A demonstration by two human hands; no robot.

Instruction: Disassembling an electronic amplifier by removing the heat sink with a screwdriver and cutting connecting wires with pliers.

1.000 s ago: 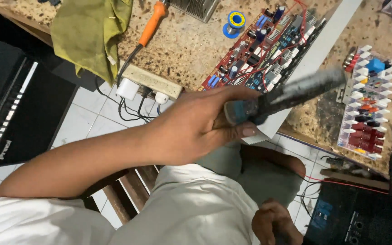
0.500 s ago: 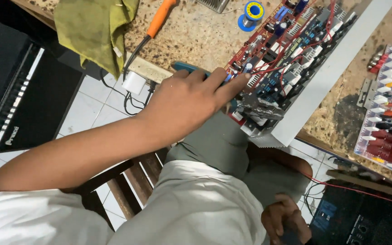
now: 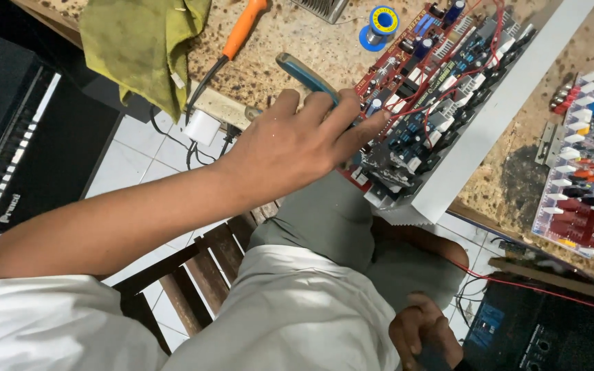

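My left hand (image 3: 290, 148) reaches from the lower left across my lap to the table edge. It is closed around a blue-handled tool (image 3: 304, 72), whose handle sticks out up and left past my knuckles. The fingertips rest at the near-left edge of a red circuit board (image 3: 441, 82) packed with capacitors and red wires. The tool's tip is hidden behind my fingers. My right hand (image 3: 421, 333) lies low by my knee at the bottom edge, fingers curled on something dark that I cannot make out.
The board lies on a long white metal strip (image 3: 517, 96). On the speckled table are a green rag (image 3: 142, 41), an orange-handled tool (image 3: 242, 31), a solder spool (image 3: 381, 22) and a connector panel (image 3: 582, 178). A black amplifier (image 3: 15, 144) stands on the floor to the left, and black gear (image 3: 537, 330) lower right.
My left hand has moved from the table edge, where it held the tool out to the right, up onto the circuit board. The handle now points up and left.
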